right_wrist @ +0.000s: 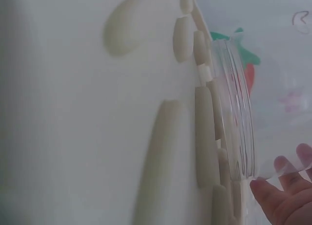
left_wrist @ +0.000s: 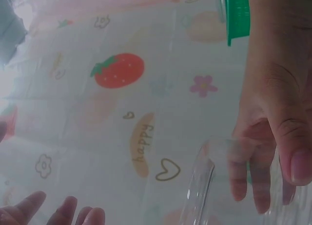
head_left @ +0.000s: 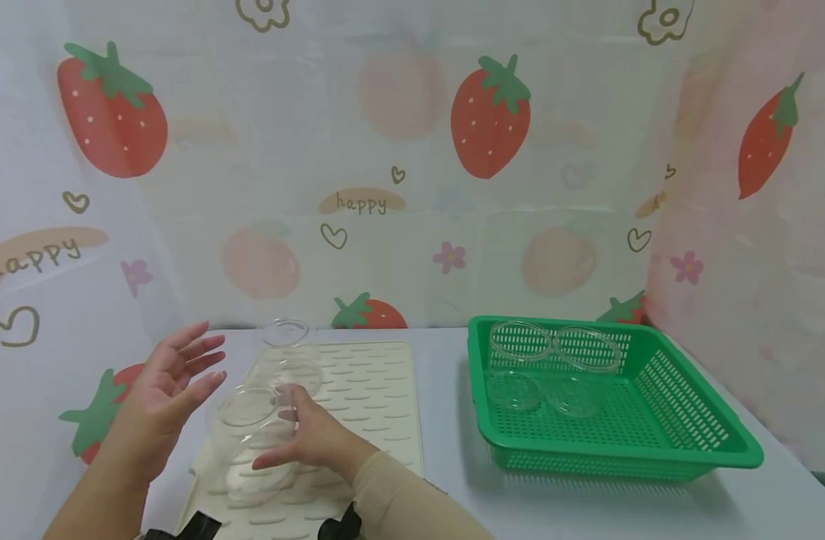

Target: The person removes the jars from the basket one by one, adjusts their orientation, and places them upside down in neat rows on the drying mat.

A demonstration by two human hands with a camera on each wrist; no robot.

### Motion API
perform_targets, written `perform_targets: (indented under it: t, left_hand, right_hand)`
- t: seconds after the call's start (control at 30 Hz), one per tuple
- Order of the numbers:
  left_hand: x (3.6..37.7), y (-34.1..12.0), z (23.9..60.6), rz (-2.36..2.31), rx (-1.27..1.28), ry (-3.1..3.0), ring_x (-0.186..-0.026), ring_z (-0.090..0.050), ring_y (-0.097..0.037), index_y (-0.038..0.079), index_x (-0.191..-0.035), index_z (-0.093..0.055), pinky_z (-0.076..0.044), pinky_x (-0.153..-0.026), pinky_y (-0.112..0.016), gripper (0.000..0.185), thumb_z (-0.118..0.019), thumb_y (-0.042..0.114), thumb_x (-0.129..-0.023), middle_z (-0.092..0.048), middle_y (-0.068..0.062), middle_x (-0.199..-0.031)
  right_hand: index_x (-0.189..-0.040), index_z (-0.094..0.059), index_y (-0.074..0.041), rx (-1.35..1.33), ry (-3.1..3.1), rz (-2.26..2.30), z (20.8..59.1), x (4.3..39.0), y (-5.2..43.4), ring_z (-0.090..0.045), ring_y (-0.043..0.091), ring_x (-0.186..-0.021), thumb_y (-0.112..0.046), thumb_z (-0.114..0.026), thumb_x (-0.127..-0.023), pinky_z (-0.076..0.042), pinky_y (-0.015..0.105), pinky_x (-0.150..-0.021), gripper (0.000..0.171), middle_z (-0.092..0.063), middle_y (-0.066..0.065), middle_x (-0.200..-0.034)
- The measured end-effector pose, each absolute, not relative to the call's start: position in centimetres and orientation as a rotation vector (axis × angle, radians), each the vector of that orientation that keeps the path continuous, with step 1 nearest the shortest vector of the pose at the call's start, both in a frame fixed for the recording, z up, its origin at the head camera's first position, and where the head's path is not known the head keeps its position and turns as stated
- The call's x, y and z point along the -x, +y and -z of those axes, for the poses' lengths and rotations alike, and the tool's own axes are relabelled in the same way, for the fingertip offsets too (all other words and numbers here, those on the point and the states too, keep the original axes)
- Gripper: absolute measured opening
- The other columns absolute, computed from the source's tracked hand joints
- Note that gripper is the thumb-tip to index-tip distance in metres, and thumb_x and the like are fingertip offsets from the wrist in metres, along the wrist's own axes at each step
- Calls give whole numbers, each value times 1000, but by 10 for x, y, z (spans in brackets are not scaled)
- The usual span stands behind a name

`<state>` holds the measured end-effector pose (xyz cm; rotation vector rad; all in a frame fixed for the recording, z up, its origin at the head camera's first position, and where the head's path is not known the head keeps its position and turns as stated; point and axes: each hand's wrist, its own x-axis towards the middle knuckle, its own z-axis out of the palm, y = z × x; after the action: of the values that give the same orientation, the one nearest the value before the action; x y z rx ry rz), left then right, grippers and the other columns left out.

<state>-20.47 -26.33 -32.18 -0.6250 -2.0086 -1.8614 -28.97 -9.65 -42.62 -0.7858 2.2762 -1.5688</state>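
Observation:
A clear plastic round container (head_left: pixel 247 420) stands on the near part of a cream ribbed mat (head_left: pixel 379 397). My right hand (head_left: pixel 307 435), in a beige sleeve, grips its right side with thumb and fingers curled round the wall. My left hand (head_left: pixel 176 379) hovers just left of it, fingers spread, holding nothing. In the left wrist view the right hand (left_wrist: pixel 273 113) shows through the container's clear wall (left_wrist: pixel 202 181), and the left fingertips (left_wrist: pixel 63 213) sit low. The right wrist view shows the container's rim (right_wrist: pixel 239 127) against the mat (right_wrist: pixel 73 113).
Another clear container (head_left: pixel 286 352) stands at the mat's far end. A green perforated basket (head_left: pixel 689 442) on the right holds several clear dishes and lids (head_left: pixel 554 349). A strawberry-print curtain closes the back and both sides. White tabletop lies between mat and basket.

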Motion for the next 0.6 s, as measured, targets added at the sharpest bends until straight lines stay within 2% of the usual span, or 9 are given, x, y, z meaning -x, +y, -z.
perform_targets:
  t: [0.6]
  left_hand:
    - [202, -264, 322, 1823, 616, -2045, -116, -42, -10, 14, -140, -29, -38, -86, -12, 58, -47, -6, -90, -43, 2, -128]
  right_hand:
    - [-138, -30, -23, 887, 2227, 1600, 418, 291, -91, -42, 8, -121, -19, -85, -63, -40, 26, -96, 93, -42, -9, -133]
